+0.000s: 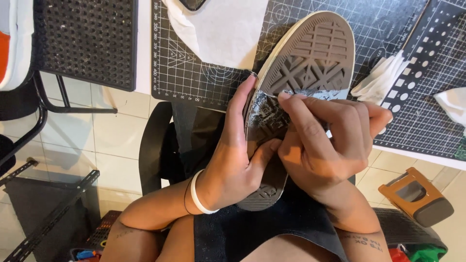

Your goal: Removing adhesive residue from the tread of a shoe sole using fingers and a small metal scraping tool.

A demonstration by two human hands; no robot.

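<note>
I see the shoe [310, 53] sole-up, its middle hidden by both hands; toe points up-right. Left hand [233, 165] grips its edge, right hand [325, 145] pinches a foil sheet [264, 116].

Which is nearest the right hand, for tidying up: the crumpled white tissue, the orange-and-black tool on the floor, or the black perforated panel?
From the right hand:
1. Crumpled white tissue, just above on the cutting mat.
2. Orange-and-black tool, lower right on the floor.
3. Black perforated panel, far upper left.

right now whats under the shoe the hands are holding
Under the toe end of the shoe lies the black gridded cutting mat. The heel end hangs over the lap. The left hand and right hand cover its middle; the upper is hidden.
</note>
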